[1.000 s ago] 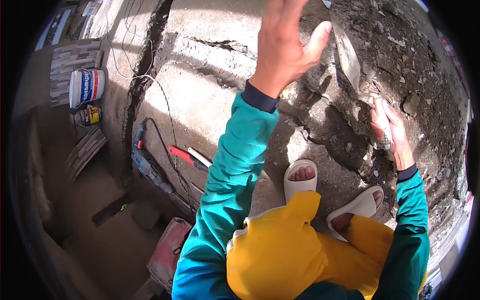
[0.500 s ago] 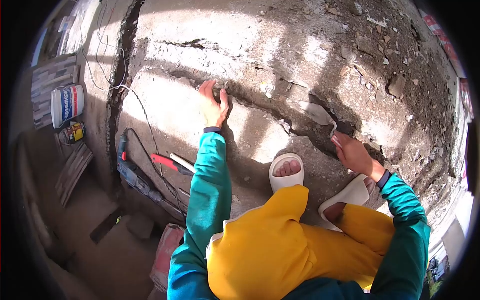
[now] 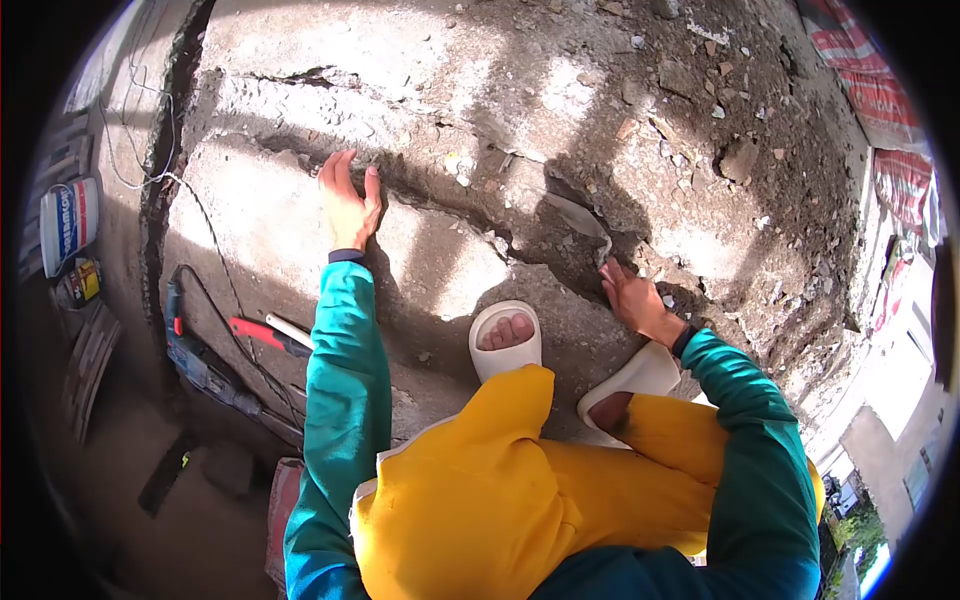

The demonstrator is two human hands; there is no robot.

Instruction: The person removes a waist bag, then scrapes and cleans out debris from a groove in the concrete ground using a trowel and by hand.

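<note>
My left hand (image 3: 350, 203) rests on the far edge of a broken concrete slab (image 3: 240, 215), beside a long crack, with its fingers apart and nothing in it. Lower right of it, my right hand (image 3: 637, 303) is closed on the handle of a trowel (image 3: 577, 216). The trowel's flat grey blade points up and left and lies in the crack, over the dirt. Most of the handle is hidden by my fingers.
At left lie a blue power tool (image 3: 205, 375) with its cord, a red-handled tool (image 3: 258, 333), a white bucket (image 3: 68, 225) and a small can (image 3: 80, 283). Rubble (image 3: 740, 160) and printed sacks (image 3: 880, 100) are on the right. My sandalled feet (image 3: 507, 335) stand on the slab.
My left hand has come down from the air onto the slab edge. My right hand has turned over and lowered the trowel into the crack. The view has swung right.
</note>
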